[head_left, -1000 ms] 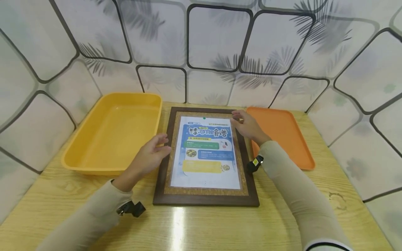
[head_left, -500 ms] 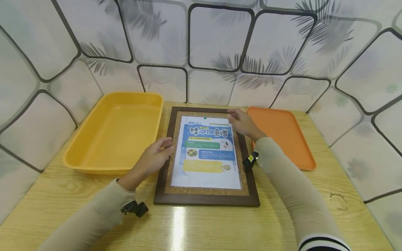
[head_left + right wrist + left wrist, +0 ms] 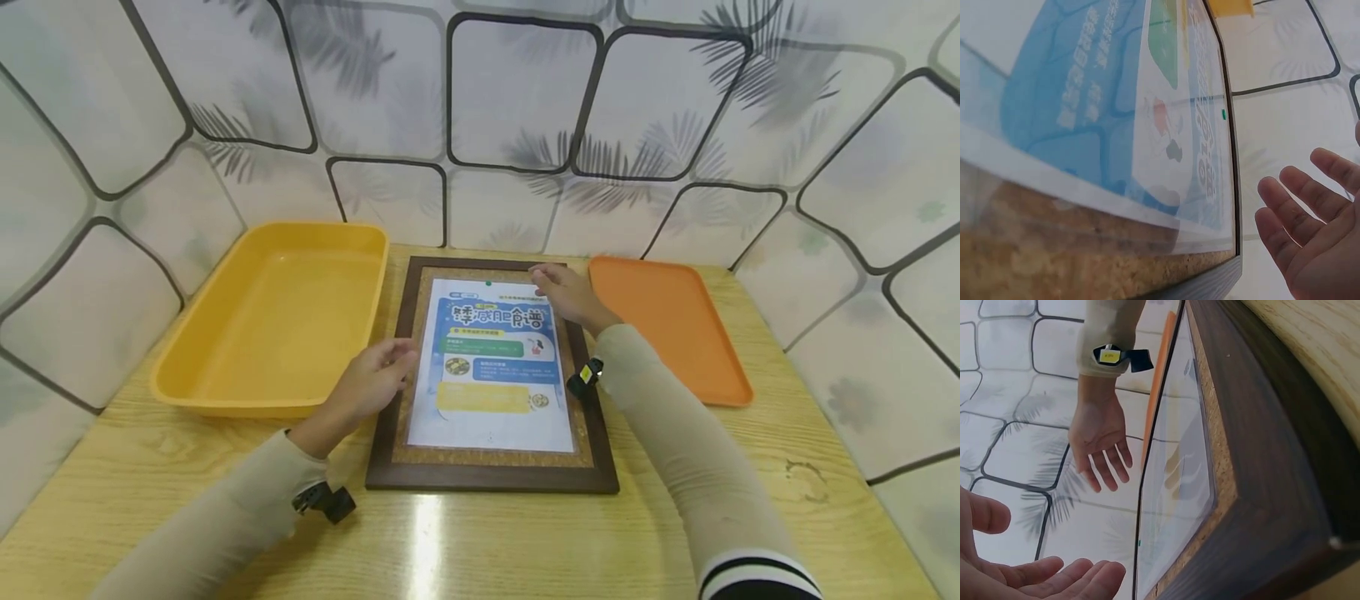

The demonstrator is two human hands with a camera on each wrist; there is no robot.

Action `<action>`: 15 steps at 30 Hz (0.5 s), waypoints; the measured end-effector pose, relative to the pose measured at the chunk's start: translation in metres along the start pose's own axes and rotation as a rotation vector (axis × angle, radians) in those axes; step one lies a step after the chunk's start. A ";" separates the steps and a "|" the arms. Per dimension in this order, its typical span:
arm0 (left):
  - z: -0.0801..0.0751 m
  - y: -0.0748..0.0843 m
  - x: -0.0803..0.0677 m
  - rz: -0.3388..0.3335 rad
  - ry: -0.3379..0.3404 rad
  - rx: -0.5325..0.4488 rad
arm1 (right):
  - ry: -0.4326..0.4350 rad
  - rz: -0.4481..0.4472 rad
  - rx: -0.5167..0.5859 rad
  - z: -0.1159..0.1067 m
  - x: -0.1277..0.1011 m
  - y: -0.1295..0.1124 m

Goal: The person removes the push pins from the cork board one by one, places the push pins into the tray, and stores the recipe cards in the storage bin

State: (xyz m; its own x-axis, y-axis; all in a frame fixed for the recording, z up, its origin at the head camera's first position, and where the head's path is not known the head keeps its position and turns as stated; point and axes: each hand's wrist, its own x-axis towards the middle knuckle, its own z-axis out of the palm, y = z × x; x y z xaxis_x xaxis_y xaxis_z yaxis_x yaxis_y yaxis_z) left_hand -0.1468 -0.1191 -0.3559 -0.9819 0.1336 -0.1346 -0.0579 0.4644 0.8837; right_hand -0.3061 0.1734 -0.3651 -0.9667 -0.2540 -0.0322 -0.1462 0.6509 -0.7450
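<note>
Poster (image 3: 491, 367) small print unreadable; frame (image 3: 491, 477) cropped in both wrist views; left hand (image 3: 1029, 575) cut off at edge.

sleeves: long, beige, on both arms
right cuff: black and white stripes
wrists: small black cameras strapped on, right one yellow-tagged

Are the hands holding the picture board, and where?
No. Both the left hand and right hand are open above the framed board, gripping nothing.
</note>
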 end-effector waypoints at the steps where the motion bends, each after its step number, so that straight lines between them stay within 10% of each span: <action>1: 0.000 -0.001 0.000 -0.008 -0.004 0.006 | -0.005 0.001 0.003 0.001 0.001 0.000; 15: 0.004 -0.001 0.001 -0.080 -0.050 -0.021 | -0.023 0.006 0.102 0.011 0.009 -0.002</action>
State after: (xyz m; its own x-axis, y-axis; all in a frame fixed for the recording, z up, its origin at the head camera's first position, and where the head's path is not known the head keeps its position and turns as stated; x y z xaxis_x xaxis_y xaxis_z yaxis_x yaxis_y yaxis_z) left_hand -0.1470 -0.1160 -0.3586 -0.9637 0.1405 -0.2271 -0.1404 0.4566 0.8785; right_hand -0.3125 0.1616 -0.3713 -0.9623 -0.2673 -0.0510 -0.1172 0.5764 -0.8087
